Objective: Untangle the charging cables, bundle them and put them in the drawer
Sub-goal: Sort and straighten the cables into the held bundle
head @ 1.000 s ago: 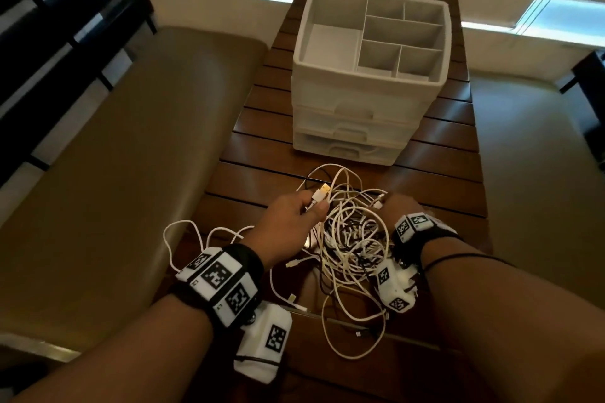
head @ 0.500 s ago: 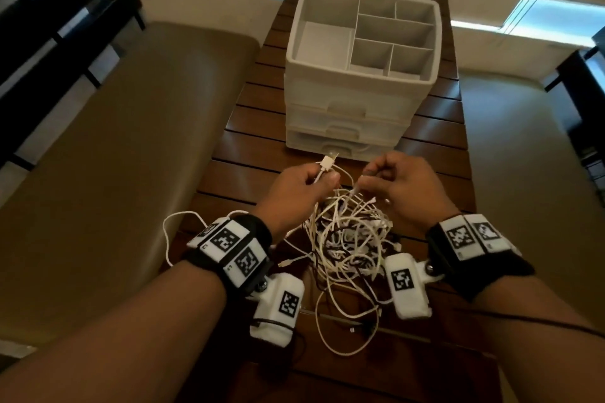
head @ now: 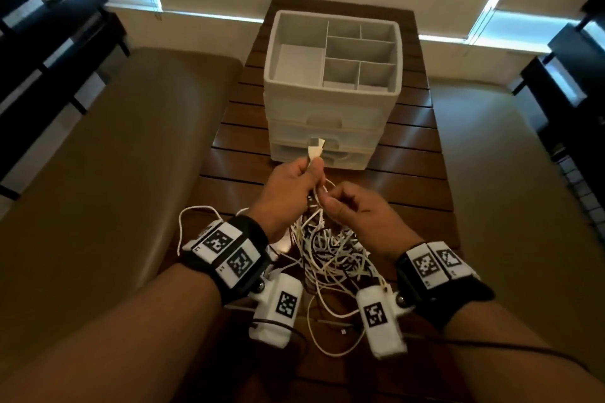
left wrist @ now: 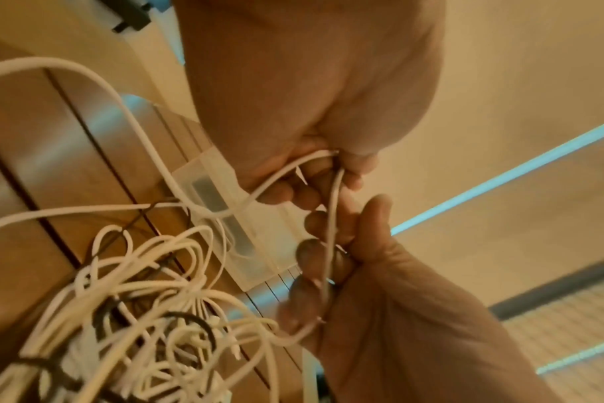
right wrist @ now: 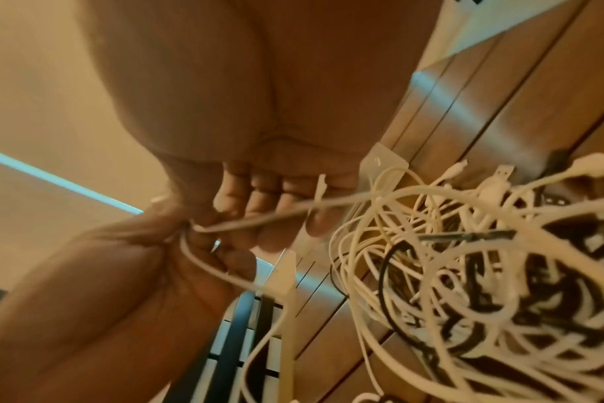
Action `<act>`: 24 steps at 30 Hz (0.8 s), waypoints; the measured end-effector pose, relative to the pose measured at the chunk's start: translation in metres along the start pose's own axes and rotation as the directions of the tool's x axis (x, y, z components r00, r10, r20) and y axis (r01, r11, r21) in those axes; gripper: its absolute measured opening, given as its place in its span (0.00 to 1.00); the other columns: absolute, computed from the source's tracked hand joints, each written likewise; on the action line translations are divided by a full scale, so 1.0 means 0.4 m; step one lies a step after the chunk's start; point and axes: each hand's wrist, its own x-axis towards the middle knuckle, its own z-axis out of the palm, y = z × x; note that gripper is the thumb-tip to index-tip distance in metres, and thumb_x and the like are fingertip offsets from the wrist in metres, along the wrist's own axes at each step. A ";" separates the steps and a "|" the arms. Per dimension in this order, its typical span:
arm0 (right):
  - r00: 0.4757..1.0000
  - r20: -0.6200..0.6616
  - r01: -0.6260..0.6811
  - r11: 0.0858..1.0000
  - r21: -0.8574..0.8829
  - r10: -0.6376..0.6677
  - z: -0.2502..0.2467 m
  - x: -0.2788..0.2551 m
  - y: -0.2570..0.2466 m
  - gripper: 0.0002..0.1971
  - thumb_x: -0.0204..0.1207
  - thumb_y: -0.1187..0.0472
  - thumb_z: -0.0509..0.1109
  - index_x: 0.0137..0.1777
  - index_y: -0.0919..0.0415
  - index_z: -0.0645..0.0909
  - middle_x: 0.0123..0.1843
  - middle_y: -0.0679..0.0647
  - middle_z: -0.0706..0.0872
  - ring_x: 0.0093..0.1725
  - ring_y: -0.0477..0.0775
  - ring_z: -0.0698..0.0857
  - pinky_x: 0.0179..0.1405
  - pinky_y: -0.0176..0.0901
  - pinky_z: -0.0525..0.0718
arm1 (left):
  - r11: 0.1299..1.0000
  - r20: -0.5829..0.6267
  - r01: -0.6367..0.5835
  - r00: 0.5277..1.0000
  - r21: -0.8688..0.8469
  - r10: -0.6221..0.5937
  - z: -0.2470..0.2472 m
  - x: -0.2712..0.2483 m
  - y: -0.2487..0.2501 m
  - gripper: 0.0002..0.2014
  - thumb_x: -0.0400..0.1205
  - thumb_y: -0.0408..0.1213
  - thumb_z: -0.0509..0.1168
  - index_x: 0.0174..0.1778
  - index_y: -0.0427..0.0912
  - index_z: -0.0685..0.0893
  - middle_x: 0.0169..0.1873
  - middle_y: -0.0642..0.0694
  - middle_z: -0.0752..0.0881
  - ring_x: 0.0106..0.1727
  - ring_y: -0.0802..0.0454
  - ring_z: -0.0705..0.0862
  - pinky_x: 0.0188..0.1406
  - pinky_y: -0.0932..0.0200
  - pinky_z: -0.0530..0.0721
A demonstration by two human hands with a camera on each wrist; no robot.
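Presently left hand point(head: 291, 180) pinches white cable point(left wrist: 332, 218) below plug point(head: 316, 151), lifted clear of tangle point(head: 330, 252); right hand point(head: 353, 209) curls round same strand nearer, likely tracing it free.

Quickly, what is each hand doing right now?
Left hand: pinches a white cable just below its plug.
Right hand: pinches the same cable lower down.

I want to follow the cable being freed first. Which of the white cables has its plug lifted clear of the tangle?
The white cable whose plug sticks up from the left hand; the right hand pinches it lower. The other cables stay heaped on the table.
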 end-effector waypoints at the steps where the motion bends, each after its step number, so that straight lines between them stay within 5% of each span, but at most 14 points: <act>1: 1.000 0.027 0.012 0.998 -0.063 -0.010 -0.001 0.000 0.008 0.05 0.81 0.62 0.67 0.43 0.60 0.79 0.32 0.44 0.83 0.31 0.43 0.79 0.33 0.35 0.80 | 0.998 -0.023 0.013 1.000 -0.053 -0.014 -0.010 -0.003 0.009 0.15 0.88 0.45 0.55 0.40 0.41 0.77 0.24 0.48 0.79 0.32 0.52 0.83 0.40 0.55 0.85; 3: 0.998 0.070 0.011 0.963 -0.269 0.008 -0.014 0.002 0.032 0.09 0.80 0.58 0.69 0.37 0.55 0.79 0.29 0.44 0.80 0.30 0.41 0.77 0.33 0.36 0.77 | 0.958 -0.066 0.032 0.996 -0.285 -0.053 -0.047 0.002 0.032 0.15 0.88 0.47 0.54 0.41 0.42 0.75 0.20 0.48 0.72 0.28 0.48 0.82 0.39 0.50 0.87; 5: 0.995 0.077 -0.013 0.873 -0.487 0.057 -0.038 -0.002 0.074 0.10 0.80 0.55 0.68 0.38 0.55 0.80 0.34 0.47 0.83 0.35 0.44 0.80 0.37 0.40 0.79 | 0.930 -0.150 -0.014 0.988 -0.368 -0.044 -0.108 0.003 0.072 0.16 0.88 0.48 0.54 0.38 0.44 0.73 0.17 0.52 0.66 0.18 0.56 0.71 0.21 0.61 0.78; 9: 0.990 -0.108 -0.142 0.750 -0.646 0.094 -0.090 -0.006 0.137 0.10 0.81 0.54 0.66 0.43 0.60 0.82 0.41 0.54 0.86 0.43 0.56 0.84 0.45 0.49 0.81 | 0.986 -0.303 -0.132 0.940 0.104 0.158 -0.235 -0.020 0.136 0.15 0.86 0.47 0.61 0.32 0.50 0.74 0.20 0.54 0.65 0.18 0.58 0.62 0.18 0.63 0.62; 13: 0.989 -0.114 -0.014 0.721 -0.693 -0.090 -0.071 0.015 0.036 0.13 0.81 0.53 0.66 0.36 0.56 0.79 0.29 0.47 0.80 0.33 0.50 0.80 0.35 0.46 0.77 | 0.827 -0.131 -0.158 0.954 0.539 0.268 -0.213 -0.067 0.132 0.16 0.80 0.51 0.69 0.36 0.42 0.83 0.22 0.55 0.73 0.24 0.59 0.69 0.27 0.60 0.68; 16: 0.976 0.034 0.170 0.660 -0.732 -0.215 -0.027 0.042 -0.088 0.09 0.80 0.54 0.67 0.46 0.56 0.86 0.33 0.47 0.84 0.34 0.48 0.81 0.36 0.45 0.77 | 0.859 0.003 -0.148 0.986 0.489 0.168 -0.103 -0.089 0.105 0.13 0.76 0.50 0.74 0.38 0.42 0.87 0.24 0.55 0.83 0.25 0.63 0.78 0.26 0.71 0.73; 20: 0.929 -0.109 0.222 0.768 -0.601 -0.354 -0.012 0.056 -0.114 0.01 0.75 0.60 0.73 0.43 0.54 0.86 0.34 0.41 0.83 0.33 0.38 0.80 0.34 0.28 0.75 | 0.820 0.066 -0.109 0.994 0.562 0.086 -0.062 -0.078 0.074 0.13 0.76 0.43 0.75 0.27 0.50 0.83 0.15 0.60 0.77 0.19 0.66 0.71 0.20 0.72 0.67; 22: 0.967 -0.153 0.057 0.757 -0.651 -0.204 -0.021 0.053 -0.041 0.04 0.75 0.55 0.74 0.41 0.53 0.83 0.39 0.46 0.84 0.40 0.43 0.83 0.40 0.34 0.79 | 0.814 0.001 -0.093 0.994 0.573 0.113 -0.080 -0.072 0.078 0.12 0.78 0.41 0.73 0.28 0.48 0.83 0.13 0.61 0.74 0.16 0.64 0.69 0.18 0.72 0.64; 24: 0.985 -0.152 -0.172 0.638 -0.751 0.086 -0.017 0.037 0.067 0.08 0.73 0.48 0.73 0.46 0.50 0.82 0.58 0.52 0.79 0.61 0.54 0.78 0.59 0.48 0.79 | 0.844 -0.069 -0.109 0.983 0.525 0.170 -0.100 -0.073 0.083 0.12 0.79 0.39 0.72 0.28 0.47 0.83 0.13 0.60 0.73 0.17 0.63 0.68 0.17 0.71 0.63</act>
